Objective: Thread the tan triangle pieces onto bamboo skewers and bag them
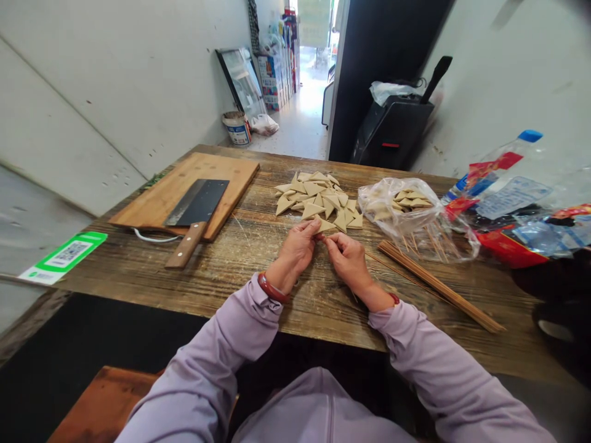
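Note:
My left hand [299, 246] pinches a tan triangular tofu piece [325, 226] at the near edge of a pile of the same triangles [318, 198] on the wooden table [231, 264]. My right hand [347, 257] is closed just right of it, fingertips meeting the left hand's at the piece; a thin skewer seems to run under it, but I cannot make it out. A bundle of bamboo skewers [438, 286] lies to the right of my right hand.
A cutting board [152, 200] with a cleaver [196, 212] lies at the left. A clear plastic bag [415, 215] of skewered triangles sits right of the pile. A plastic bottle [498, 166] and packets crowd the far right. A green QR sign [64, 255] sits on the left ledge.

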Demonstrator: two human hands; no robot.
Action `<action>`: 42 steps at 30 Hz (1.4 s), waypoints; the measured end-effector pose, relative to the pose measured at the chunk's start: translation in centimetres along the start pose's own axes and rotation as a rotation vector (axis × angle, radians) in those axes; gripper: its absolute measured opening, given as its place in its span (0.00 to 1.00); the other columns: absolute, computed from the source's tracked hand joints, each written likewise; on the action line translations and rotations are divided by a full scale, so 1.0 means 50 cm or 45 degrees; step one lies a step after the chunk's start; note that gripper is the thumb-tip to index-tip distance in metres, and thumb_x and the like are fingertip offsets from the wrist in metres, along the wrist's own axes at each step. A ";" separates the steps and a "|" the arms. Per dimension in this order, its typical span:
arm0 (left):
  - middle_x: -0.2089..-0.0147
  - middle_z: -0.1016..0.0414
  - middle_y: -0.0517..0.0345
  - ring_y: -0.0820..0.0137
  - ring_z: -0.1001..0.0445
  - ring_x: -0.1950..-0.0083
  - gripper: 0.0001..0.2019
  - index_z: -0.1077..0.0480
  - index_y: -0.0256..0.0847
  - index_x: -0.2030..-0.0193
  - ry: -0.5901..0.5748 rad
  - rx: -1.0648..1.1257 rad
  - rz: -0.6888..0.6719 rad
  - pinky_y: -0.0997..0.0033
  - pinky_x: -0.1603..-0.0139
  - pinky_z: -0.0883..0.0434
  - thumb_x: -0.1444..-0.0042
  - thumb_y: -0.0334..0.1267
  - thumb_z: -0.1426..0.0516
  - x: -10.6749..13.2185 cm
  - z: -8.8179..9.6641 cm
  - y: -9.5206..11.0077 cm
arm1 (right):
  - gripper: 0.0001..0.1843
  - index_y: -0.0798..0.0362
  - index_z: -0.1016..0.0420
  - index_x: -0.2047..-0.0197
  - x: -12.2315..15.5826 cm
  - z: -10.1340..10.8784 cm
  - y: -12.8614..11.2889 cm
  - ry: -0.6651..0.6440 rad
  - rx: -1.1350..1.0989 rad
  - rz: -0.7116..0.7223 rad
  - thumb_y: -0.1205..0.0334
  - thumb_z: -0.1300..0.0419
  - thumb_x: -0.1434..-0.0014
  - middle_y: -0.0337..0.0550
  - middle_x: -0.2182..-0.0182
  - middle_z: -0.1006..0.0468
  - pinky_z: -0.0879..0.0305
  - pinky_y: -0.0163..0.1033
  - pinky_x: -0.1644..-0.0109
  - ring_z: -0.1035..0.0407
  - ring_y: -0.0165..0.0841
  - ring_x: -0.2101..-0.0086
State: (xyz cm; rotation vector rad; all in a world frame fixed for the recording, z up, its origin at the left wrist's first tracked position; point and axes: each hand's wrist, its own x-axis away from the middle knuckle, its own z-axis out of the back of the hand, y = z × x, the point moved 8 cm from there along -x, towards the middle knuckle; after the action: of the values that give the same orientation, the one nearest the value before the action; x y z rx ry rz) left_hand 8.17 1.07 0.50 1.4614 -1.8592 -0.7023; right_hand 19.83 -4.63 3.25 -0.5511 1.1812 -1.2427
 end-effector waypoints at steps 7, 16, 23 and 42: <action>0.72 0.22 0.58 0.75 0.29 0.68 0.13 0.22 0.35 0.73 -0.087 -0.072 0.041 0.73 0.64 0.34 0.60 0.38 0.26 0.012 -0.015 -0.012 | 0.14 0.52 0.23 0.69 -0.002 0.006 0.004 0.028 -0.013 -0.005 0.54 0.44 0.37 0.40 0.76 0.23 0.37 0.38 0.66 0.31 0.32 0.74; 0.73 0.23 0.57 0.74 0.29 0.69 0.12 0.22 0.35 0.74 -0.119 -0.128 0.061 0.73 0.62 0.33 0.58 0.39 0.26 0.024 -0.026 -0.013 | 0.15 0.52 0.21 0.67 -0.005 0.008 0.007 0.011 -0.040 -0.061 0.52 0.44 0.37 0.39 0.78 0.24 0.37 0.37 0.67 0.31 0.32 0.74; 0.70 0.23 0.59 0.76 0.28 0.69 0.11 0.22 0.35 0.68 -0.047 -0.101 0.119 0.76 0.66 0.34 0.52 0.40 0.28 0.013 -0.011 0.002 | 0.15 0.52 0.23 0.68 -0.003 0.016 0.009 0.034 -0.053 -0.055 0.52 0.43 0.37 0.38 0.78 0.25 0.38 0.38 0.66 0.32 0.32 0.75; 0.76 0.25 0.60 0.79 0.35 0.76 0.13 0.25 0.36 0.76 0.136 -0.234 -0.150 0.75 0.73 0.39 0.54 0.40 0.27 -0.022 0.040 0.067 | 0.15 0.51 0.25 0.70 0.012 -0.006 0.003 -0.112 -0.003 -0.042 0.51 0.43 0.38 0.36 0.80 0.28 0.40 0.37 0.68 0.35 0.31 0.77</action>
State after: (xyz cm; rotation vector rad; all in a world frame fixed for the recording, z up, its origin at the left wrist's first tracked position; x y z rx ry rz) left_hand 4.71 2.92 1.55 1.4676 -1.5945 -0.8126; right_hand 19.54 -5.06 2.79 -0.6232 1.1038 -1.2327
